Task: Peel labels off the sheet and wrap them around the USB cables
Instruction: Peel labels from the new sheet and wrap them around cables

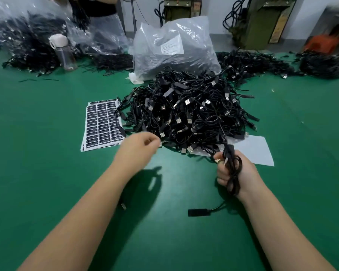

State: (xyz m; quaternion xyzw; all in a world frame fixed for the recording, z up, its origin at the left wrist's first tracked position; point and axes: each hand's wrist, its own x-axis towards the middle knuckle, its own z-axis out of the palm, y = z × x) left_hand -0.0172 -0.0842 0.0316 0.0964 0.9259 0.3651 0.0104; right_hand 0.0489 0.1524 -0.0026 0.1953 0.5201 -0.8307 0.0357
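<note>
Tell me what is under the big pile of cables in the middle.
A white sheet pokes out from under the cable pile at its near right edge, on the green table. The label sheet lies partly under its left edge. The rest is covered.

- A green bench [47,118] is seen carrying everything in view.
- A large heap of black USB cables [186,112] is piled at its middle.
- A sheet of black labels [101,124] is laid flat just left of the heap, with one cable draped over its right edge.
- A blank white sheet [256,149] is partly tucked under the heap's right side.
- A clear plastic bag [174,47] is set behind the heap.
- A water bottle [64,51] is stood upright at the far left, among further cable piles [249,63].
- A single black connector [199,212] is lying near the front.
</note>
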